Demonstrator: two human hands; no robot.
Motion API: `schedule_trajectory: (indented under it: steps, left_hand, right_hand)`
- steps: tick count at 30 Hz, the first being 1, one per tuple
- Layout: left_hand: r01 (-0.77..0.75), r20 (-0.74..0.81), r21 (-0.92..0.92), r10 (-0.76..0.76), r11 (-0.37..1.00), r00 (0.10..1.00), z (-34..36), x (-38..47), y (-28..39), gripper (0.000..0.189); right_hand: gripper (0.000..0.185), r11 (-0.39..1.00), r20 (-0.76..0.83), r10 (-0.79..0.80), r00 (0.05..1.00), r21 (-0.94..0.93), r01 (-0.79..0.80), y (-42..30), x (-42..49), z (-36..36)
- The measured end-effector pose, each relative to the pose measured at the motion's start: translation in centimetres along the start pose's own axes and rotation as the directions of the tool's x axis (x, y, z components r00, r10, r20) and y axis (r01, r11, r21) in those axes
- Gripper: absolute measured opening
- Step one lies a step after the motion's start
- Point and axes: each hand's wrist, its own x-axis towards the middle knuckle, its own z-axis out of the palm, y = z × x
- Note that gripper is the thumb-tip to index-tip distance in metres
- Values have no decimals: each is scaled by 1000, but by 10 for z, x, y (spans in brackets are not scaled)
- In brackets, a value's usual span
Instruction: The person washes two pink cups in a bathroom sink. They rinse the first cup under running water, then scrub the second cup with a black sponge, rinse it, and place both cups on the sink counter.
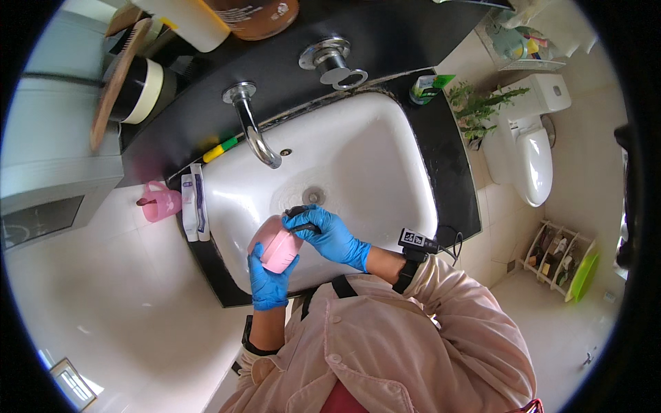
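Note:
A pink rounded plastic container (277, 243) with a seam around its side is tilted over the near left part of a white ceramic washbasin (382, 155). My left hand (269, 285), in a blue glove, grips it from below and the near side. My right hand (333, 238), gloved the same way, pinches a dark, pliable-looking item (305, 227) against the container's far right edge. What that dark item is, I cannot tell. Just beyond my hands is the basin's drain (313, 195), with shallow water around it.
A chrome spout (253, 131) curves over the basin, with a chrome lever tap (333, 64) to its right. Two tubes (195, 204) lie on the left ledge by a pink mug (160, 202). A green tube (429, 89) stands at the back right corner. Bottles (186, 23) crowd the upper left.

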Motion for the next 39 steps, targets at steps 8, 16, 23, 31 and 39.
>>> schedule_trajectory:
  steps: [8, 16, 23, 31, 39]
  left_hand:
    - [-727, 334, 622, 741, 290, 582, 9, -33, -4, 71]
    - [-810, 490, 563, 723, 164, 487, 1, -56, 15, 82]
    - [-823, 364, 492, 793, 283, 490, -9, -57, 31, 72]
    - [-766, 189, 323, 755, 556, 628, -21, -46, 37, 60]
    - [-396, 66, 22, 394, 918, 917, -37, -11, 38, 43]
  right_hand:
    - [19, 995, -65, 95, 993, -27, -97, -20, 9, 17]
    - [23, 917, 23, 367, 930, 159, -366, -45, 0, 30]
    - [26, 941, -175, 338, 925, 32, -338, -1, 16, 5]
    - [29, 444, -12, -5, 1000, -896, -8, 73, 25, -43]
    - [25, 219, 130, 162, 978, -971, 93, 127, 22, -36]
